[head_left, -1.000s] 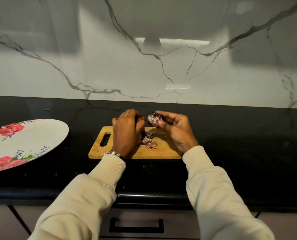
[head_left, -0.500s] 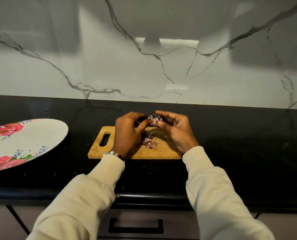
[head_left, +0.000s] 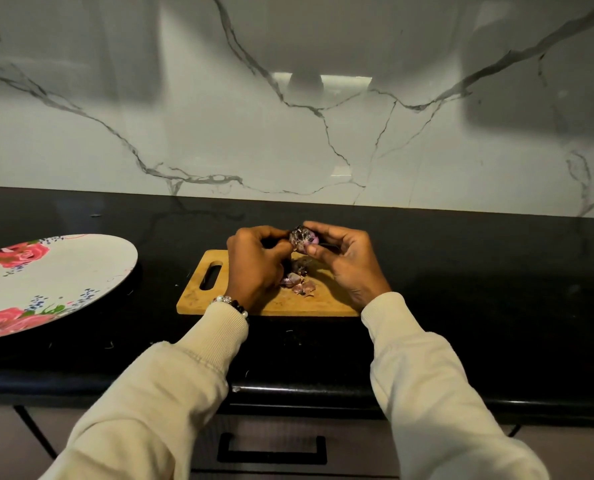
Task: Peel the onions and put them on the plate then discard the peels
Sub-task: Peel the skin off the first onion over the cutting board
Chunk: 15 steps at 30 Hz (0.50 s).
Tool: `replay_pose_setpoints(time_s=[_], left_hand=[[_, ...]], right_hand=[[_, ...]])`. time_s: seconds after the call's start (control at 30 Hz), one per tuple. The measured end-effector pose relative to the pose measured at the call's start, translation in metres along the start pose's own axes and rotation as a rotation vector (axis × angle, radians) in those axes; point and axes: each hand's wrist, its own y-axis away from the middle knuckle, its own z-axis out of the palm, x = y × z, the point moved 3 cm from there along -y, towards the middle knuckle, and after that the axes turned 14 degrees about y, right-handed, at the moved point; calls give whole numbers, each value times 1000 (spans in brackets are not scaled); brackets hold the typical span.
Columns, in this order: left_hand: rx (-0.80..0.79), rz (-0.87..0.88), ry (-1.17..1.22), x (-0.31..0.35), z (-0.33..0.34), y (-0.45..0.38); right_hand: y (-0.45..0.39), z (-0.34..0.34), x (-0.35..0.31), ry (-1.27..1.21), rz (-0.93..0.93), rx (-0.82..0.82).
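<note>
Both grips, left hand (head_left: 259,263) and right hand (head_left: 349,259), pinch onion (head_left: 302,239), partly hidden.

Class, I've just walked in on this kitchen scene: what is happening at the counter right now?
A person is peeling a small onion over a wooden cutting board. The right hand holds the onion between thumb and fingers, while the left hand picks at its skin. Loose peels lie on the board. The flowered plate sits to the left, with no onion visible on it.
</note>
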Motion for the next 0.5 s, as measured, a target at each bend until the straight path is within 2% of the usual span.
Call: replay_pose_setpoints(time_s=[0.27,0.5], left_hand=[[-47,-163,269,5,5,5],[-57,-163,243,8,5,6]], right_hand=[[-5,-1,9,-92,74,38],[-4,0,4,21,17,30]])
